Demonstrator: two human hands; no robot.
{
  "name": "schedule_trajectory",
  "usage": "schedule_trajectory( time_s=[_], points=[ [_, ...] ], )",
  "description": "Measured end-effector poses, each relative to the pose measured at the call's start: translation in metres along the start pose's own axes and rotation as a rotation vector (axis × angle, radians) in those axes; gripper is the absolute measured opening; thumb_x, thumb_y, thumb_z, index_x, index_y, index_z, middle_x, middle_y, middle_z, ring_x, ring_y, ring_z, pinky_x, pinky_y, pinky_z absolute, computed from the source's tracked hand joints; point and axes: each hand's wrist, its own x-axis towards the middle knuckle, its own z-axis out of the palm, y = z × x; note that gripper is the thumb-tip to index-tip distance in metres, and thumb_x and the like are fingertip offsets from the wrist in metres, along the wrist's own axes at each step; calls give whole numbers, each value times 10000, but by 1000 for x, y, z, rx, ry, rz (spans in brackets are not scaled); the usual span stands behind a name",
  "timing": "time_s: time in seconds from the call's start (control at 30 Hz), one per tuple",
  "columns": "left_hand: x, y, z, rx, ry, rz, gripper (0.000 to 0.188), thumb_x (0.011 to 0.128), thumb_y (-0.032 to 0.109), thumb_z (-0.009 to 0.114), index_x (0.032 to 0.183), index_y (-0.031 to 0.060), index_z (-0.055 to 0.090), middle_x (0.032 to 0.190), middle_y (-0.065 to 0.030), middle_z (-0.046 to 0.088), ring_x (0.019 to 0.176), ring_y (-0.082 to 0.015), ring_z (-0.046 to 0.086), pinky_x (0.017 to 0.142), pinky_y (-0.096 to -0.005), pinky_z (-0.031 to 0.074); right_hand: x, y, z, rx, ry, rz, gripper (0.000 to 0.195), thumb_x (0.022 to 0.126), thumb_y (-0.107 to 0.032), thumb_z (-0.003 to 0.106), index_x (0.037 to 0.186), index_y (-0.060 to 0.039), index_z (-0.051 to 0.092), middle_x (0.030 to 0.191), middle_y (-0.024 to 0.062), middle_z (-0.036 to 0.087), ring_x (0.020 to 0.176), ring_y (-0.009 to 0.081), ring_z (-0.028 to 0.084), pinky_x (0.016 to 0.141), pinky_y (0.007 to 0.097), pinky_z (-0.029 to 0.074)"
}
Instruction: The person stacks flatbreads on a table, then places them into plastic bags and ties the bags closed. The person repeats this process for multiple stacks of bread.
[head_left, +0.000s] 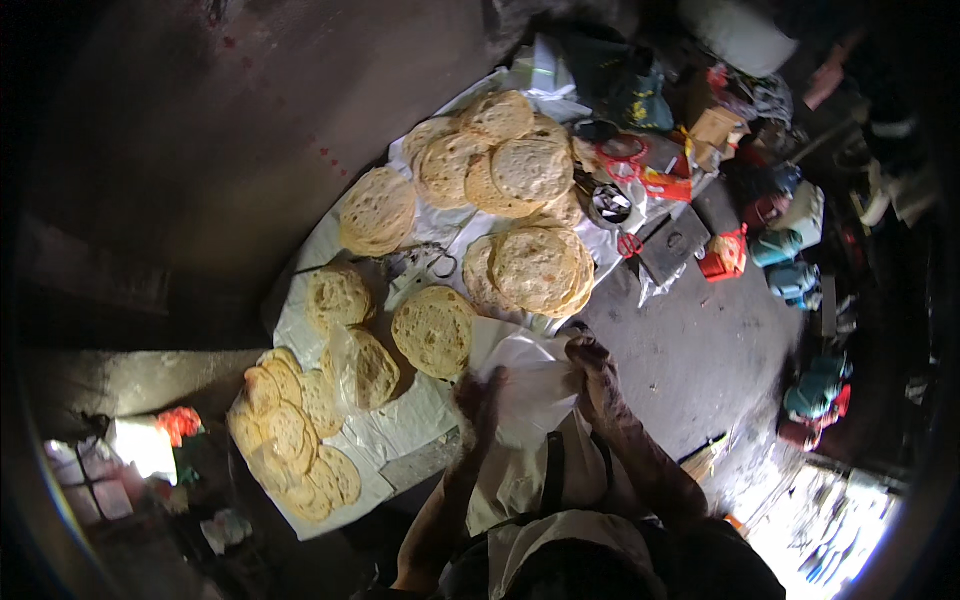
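My left hand and my right hand hold a thin, pale plastic bag stretched between them, in front of my light apron. The fingers of my left hand are blurred. Close to my left hand lies a round flatbread stack. Just beyond the bag rests a larger flatbread stack. Left of my hands, another flatbread stack is partly covered by clear plastic. Scissors with dark handles lie among the stacks.
White sheeting covers the table. More flatbreads sit at its far end and near left corner. To the right are a metal can, a dark box, a red container and several jugs. Another person's hand shows top right.
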Motion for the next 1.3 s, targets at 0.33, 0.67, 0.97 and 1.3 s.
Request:
schedule_trajectory(
  time_s=[0.33, 0.67, 0.97, 1.3],
  points=[
    [-44, 51, -1, -392, 680, -275, 242, 989, 175, 644, 774, 102, 560, 690, 28, 500, 617, -67, 413, 585, -264, 359, 82, -112, 18, -637, -388, -263, 72, 949, -60, 666, 973, -17, 613, 819, -9, 604, 771, 77, 523, 726, 244, 469],
    [61, 72, 89, -476, -104, 139, 716, 847, 75, 787, 1458, 5, 421, 1222, -95, 606, 1163, -216, 573, 1011, -345, 451, 108, -202, -2, -1032, -629, -677, 131, 942, -22, 662, 1057, -18, 601, 834, 126, 698, 740, 194, 715, 655, 321, 562],
    [52, 40, 138, -779, -824, -502, 545, 933, 278, 734, 1352, -27, 565, 1149, 2, 647, 1023, -106, 580, 908, -245, 463, 134, -244, -43, -1157, -627, -719, 331, 917, -17, 701, 1240, -68, 649, 944, 120, 747, 824, 178, 736, 706, 301, 572],
    [-22, -3, 133, -894, -485, -658, 180, 969, 205, 702, 983, 28, 728, 885, -14, 704, 827, -101, 641, 757, -283, 525, 157, -218, -18, -1246, -691, -685, 309, 934, -39, 685, 1238, -83, 663, 901, 113, 737, 780, 163, 711, 710, 296, 552]
  ],
)
